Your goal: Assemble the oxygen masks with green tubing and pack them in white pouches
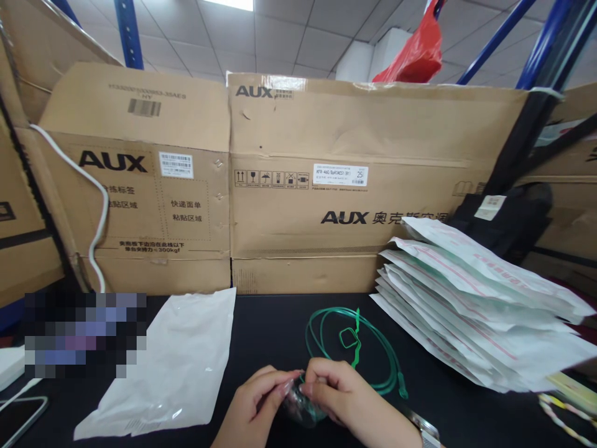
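Near the front edge of the black table, my left hand (261, 401) pinches the left side of a small clear plastic item (301, 404) with green parts. Its right side is held between the closed fingers of my right hand (336, 392), close to my left fingertips. What exactly the item is cannot be made out. Behind my right hand lies a coiled green tube (392, 354) with a connector at its right end. A bright green twisted strip (357, 339) lies within the coil. A white bag (172, 361) rests flat to the left of my hands.
A tall stack of white packages (466, 311) leans at the right. Large cardboard boxes (298, 137) stand along the back. A white cable (100, 218) hangs at the left, above a blurred-out patch. A beaded loop (559, 414) and a metallic object (422, 426) are at the front right.
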A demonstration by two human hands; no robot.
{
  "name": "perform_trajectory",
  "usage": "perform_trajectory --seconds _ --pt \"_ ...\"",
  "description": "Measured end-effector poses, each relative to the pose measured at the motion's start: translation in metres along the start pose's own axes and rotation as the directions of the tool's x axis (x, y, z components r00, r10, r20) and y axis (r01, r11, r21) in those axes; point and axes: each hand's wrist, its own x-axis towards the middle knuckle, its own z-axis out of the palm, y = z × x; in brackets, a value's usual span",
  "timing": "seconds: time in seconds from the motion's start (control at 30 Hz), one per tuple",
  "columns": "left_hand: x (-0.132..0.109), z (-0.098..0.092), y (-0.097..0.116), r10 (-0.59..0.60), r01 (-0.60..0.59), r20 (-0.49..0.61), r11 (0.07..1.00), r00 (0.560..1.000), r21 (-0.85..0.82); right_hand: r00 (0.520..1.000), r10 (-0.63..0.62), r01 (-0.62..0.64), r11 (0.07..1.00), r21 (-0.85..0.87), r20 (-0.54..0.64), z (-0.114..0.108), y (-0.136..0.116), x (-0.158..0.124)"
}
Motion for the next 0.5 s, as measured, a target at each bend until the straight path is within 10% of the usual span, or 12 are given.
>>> perform_trajectory --seconds 0.5 --pt "-0.0003 0.0011 -0.0048 -0.01 0.01 0.006 0.999 1.0 -0.042 0.981 -0.191 0.162 0.875 -0.456 -0.019 -0.0007 -0.0065 -0.0064"
